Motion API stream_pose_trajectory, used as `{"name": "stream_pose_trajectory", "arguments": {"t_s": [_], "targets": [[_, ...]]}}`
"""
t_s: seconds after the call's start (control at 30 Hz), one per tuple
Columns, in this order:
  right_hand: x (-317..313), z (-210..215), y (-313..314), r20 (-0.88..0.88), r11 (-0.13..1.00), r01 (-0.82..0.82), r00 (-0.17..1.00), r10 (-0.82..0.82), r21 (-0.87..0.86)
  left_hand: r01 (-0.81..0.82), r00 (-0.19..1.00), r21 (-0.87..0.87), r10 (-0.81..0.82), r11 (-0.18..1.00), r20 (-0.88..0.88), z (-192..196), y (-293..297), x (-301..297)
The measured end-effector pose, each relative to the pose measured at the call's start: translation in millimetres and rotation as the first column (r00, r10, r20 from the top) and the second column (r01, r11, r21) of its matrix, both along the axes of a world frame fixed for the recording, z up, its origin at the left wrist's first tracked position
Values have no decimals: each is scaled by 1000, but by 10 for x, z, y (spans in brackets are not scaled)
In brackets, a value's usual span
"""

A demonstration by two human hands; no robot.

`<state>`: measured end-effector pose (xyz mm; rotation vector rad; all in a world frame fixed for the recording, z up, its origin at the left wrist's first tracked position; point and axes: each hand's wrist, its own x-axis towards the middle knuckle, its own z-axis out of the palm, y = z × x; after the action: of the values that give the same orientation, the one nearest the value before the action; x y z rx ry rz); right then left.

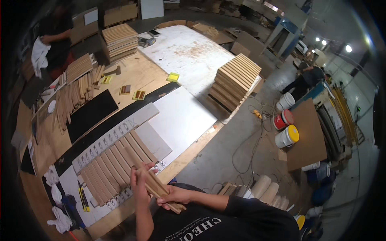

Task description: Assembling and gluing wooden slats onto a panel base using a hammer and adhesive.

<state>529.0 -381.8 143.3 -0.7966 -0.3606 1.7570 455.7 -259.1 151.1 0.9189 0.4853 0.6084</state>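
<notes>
A few narrow wooden slats (155, 185) are gripped close to my body at the table's front edge. My left hand (140, 180) wraps round their upper part, and my right hand (173, 194) closes on the lower end. Just beyond, to the left, a row of similar slats (107, 172) lies side by side on a pale board. Behind the row runs a light strip of board (96, 145) with dark cross-shaped marks. Two slim cutter knives (83, 197), one yellow, rest left of the row.
Stacked slatted panels (235, 82) stand at the table's right corner, with another stack (120, 40) at the back. Loose wood strips (74, 96), a hammer (113, 71) and a black panel (91, 114) lie left. Buckets (287, 136) and cables occupy the floor. Two other people work farther off.
</notes>
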Motion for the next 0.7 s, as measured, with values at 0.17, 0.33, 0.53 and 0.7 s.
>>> {"name": "stream_pose_trajectory", "arguments": {"t_s": [0.17, 0.33, 0.53, 0.7], "targets": [[-181, -51, 40, 151, 999, -45, 988, 42, 21, 43, 991, -61, -51, 997, -126, -2, -125, -240], [229, -231, -336, 514, 984, -167, 851, 108, 70, 69, 989, -149, -88, 986, -123, -67, -242, -176], [1712, -1031, -1311, 843, 528, 844, 214, -494, 96, 229, 973, -386, -227, 893, 53, -166, -326, -20], [2606, -1247, -1761, 951, 320, 903, -225, -213, 286, 448, 887, -396, -453, 801, 88, -209, -509, 578]]}}
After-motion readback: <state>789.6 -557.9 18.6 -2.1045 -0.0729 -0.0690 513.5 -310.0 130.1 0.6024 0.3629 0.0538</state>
